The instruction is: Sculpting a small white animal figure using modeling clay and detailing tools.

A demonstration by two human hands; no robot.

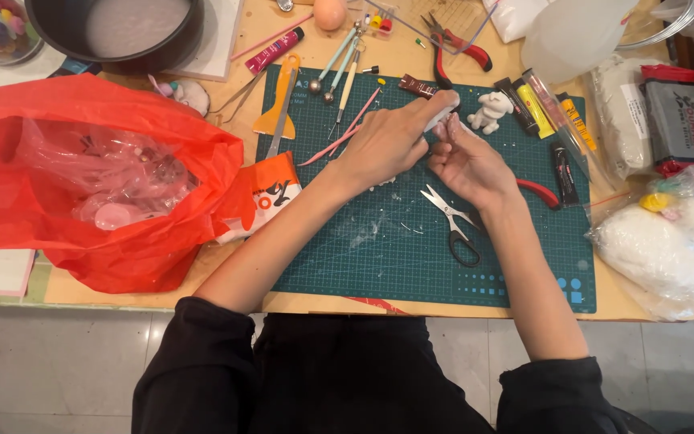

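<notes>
hands (431,145) pinch small, perhaps white clay (442,120).

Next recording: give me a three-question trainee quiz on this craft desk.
1. True or false: both hands work a small white piece above the green cutting mat.
2. What lies on the mat just below the right hand? A) scissors B) a ruler C) a spoon
3. Which side of the mat holds the red plastic bag, seen from the person?

Key
1. True: the left hand and the right hand pinch the white piece between their fingertips.
2. A, the scissors.
3. The left side.
</notes>
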